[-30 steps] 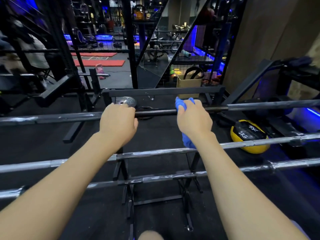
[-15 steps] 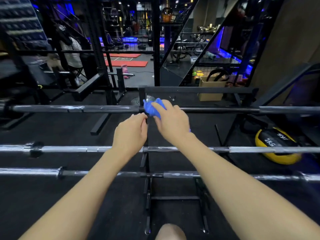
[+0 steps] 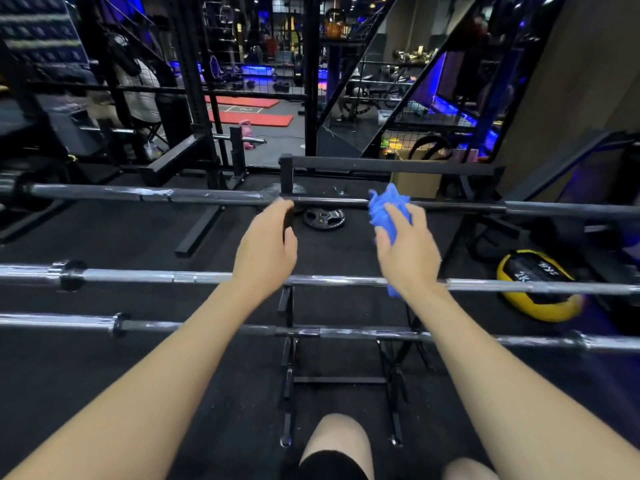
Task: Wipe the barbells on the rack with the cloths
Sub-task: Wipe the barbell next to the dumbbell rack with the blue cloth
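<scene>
I see three barbells lying crosswise on the black rack (image 3: 289, 341). The far barbell (image 3: 145, 195) is dark and sits highest; the middle barbell (image 3: 346, 280) and near barbell (image 3: 363, 332) are brighter steel. My right hand (image 3: 408, 251) has its grip pinching a bunched blue cloth (image 3: 388, 209), the cloth just at the far barbell; whether it touches the bar, I cannot tell. My left hand (image 3: 265, 247) reaches toward the same bar with fingers loosely curled, grip holding nothing. A weight plate (image 3: 324, 218) lies on the floor beyond, a yellow-and-black medicine ball (image 3: 538, 289) at right.
</scene>
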